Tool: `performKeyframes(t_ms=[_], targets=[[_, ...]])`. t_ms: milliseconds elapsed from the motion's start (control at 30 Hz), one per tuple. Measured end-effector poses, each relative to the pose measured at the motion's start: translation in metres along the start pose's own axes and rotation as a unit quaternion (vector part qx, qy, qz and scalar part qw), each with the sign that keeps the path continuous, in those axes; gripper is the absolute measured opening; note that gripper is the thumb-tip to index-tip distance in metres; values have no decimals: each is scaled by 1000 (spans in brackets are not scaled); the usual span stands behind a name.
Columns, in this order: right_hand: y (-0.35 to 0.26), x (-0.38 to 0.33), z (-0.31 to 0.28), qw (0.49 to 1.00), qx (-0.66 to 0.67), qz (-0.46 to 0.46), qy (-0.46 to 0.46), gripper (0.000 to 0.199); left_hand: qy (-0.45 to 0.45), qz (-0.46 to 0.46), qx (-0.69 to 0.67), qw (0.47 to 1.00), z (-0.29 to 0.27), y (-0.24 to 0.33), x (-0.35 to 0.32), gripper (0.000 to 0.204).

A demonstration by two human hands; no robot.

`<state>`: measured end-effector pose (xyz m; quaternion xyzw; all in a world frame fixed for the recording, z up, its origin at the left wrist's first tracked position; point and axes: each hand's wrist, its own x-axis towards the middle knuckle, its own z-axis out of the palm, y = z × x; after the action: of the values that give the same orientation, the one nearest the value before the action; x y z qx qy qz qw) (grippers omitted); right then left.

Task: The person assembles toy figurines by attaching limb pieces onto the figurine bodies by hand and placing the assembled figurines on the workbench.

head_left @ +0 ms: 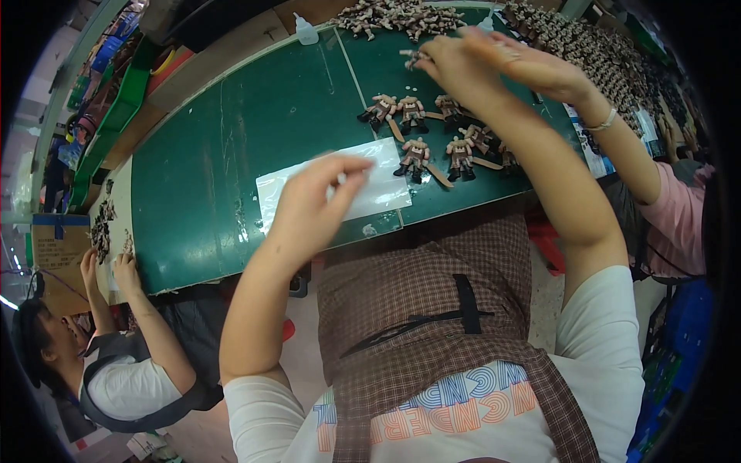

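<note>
Wearer's two hands [312, 201], one white sheet [387, 184]

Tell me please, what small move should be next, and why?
Perhaps draw the right hand, which seems to hold a small pale piece, toward the left hand: the right one appears close to another person's hand, while the left hand hovers above the white sheet.

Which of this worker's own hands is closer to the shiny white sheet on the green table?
The left. The left hand appears over the white sheet; the right hand is farther off, beyond the sheet's far right corner, near the pile of small figures.
</note>
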<state>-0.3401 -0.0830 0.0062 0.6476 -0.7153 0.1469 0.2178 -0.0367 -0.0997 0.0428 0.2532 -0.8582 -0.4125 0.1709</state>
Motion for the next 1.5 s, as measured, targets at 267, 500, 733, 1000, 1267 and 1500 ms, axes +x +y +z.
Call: performKeyframes(t_ms=[267,500,733,1000,1267,1500], targets=[[-76,-82,-57,967,217,-55,122,26,133,107,170,970,26,-46,94,24],[-119,-139,-86,888,425,-136,111,37,98,-89,-537,833,31,-7,94,70],[-136,-148,-92,849,502,-149,68,33,163,-167,-651,722,40,-4,110,78],[-124,-158,-98,846,514,-141,32,33,20,-168,-713,681,33,-26,112,74],[-123,-161,-94,843,528,-100,14,31,-26,-132,-760,636,26,-17,105,76],[-123,-159,-93,852,514,-103,9,32,62,-106,-778,616,-26,-55,48,55]])
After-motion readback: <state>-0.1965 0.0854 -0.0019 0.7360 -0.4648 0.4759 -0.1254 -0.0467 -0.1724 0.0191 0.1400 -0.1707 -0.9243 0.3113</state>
